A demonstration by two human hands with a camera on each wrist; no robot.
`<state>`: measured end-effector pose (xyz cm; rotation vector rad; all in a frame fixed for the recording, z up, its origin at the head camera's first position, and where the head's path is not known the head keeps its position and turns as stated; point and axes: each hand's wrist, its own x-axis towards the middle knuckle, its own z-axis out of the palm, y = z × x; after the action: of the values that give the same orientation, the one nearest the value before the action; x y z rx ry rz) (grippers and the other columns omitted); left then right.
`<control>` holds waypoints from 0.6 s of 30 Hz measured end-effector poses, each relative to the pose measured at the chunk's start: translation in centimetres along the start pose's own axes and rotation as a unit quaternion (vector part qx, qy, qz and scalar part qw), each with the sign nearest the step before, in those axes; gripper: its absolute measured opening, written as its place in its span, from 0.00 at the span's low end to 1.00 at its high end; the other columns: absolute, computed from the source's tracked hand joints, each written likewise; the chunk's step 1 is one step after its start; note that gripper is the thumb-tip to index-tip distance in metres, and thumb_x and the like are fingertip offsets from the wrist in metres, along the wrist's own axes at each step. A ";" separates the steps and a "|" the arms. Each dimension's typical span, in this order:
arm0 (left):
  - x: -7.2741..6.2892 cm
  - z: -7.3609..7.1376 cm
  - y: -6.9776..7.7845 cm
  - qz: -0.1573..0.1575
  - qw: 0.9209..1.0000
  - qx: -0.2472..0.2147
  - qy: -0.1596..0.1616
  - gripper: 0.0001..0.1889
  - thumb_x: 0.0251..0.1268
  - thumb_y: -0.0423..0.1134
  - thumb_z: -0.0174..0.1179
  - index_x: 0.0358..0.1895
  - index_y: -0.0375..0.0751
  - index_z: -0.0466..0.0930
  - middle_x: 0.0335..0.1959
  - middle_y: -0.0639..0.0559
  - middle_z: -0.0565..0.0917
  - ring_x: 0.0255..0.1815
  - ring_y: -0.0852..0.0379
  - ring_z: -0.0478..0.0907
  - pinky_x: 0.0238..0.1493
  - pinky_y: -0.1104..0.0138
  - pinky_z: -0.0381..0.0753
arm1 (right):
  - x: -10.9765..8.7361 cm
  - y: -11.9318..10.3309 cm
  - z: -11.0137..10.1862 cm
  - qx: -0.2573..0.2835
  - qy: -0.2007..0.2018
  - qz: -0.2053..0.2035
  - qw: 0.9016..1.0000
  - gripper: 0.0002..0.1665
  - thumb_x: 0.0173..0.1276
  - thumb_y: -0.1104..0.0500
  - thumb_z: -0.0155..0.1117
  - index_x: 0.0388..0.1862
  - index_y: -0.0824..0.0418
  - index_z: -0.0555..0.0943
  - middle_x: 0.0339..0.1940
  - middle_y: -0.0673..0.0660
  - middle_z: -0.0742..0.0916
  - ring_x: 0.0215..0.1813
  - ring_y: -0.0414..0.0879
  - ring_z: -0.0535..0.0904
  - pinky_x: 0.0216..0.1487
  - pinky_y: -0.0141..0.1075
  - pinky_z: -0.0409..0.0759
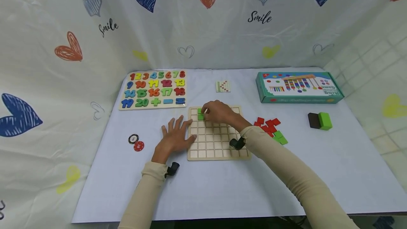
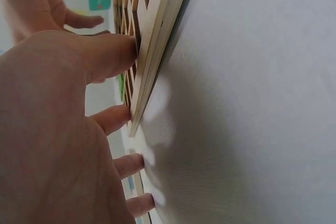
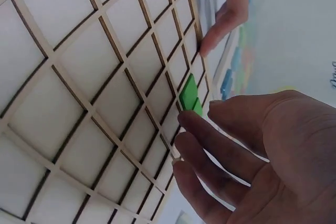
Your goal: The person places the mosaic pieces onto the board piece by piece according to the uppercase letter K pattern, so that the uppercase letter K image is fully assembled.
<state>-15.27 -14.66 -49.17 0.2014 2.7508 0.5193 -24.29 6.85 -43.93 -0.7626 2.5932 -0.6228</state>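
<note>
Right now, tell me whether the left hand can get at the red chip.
Likely yes: the red chip lies on the table left of the left hand, with nothing visible between them, though the hand would have to leave the grid board.

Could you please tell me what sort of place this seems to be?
Probably a learning or play area, judging by the number puzzle board, the wooden grid board and the heart-print backdrop.
</note>
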 end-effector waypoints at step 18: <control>-0.2 -0.3 -0.1 0.010 1.000 -0.018 -0.003 0.41 0.75 0.62 0.57 0.86 0.55 0.56 0.89 0.41 0.46 0.87 0.31 0.37 0.77 0.25 0.36 | -8.2 5.1 -5.7 -0.037 0.021 0.035 0.998 0.10 0.77 0.57 0.68 0.50 0.60 0.88 0.49 0.57 0.91 0.45 0.51 0.86 0.40 0.44 0.84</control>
<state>-15.16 -14.87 -48.84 0.2205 2.7341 0.5717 -22.58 17.18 -40.00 -0.6859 2.6825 -0.5306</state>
